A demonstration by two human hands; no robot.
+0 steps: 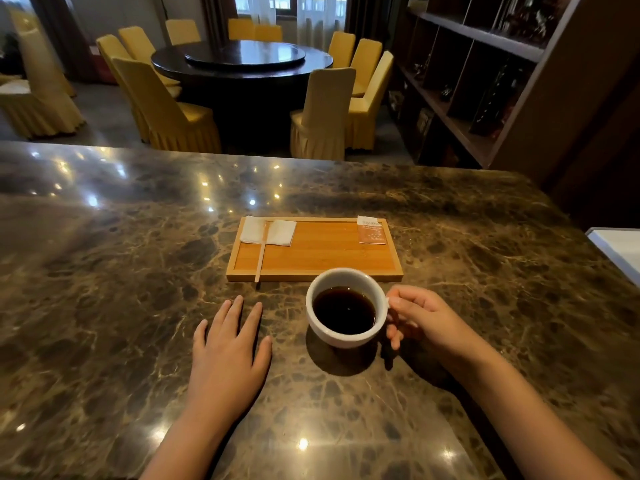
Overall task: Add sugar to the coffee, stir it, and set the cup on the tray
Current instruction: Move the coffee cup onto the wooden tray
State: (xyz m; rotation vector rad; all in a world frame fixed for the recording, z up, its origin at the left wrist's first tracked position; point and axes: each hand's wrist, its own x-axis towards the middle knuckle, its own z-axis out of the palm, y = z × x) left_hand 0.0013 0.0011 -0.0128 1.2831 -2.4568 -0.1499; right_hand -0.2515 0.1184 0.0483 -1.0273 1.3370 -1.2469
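Right hand point(420, 318) pinches cup point(346, 306) handle beside tray point(313, 273) edge — left hand point(230, 351) spread flat.

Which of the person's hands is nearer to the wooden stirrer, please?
Left. The left hand lies flat on the counter just below the wooden stirrer; the right hand holds the cup handle, farther right.

Head view, looking forward and down, close over marble counter point(138, 271)

Probably a restaurant: round table point(242, 62), covered chairs point(166, 109).
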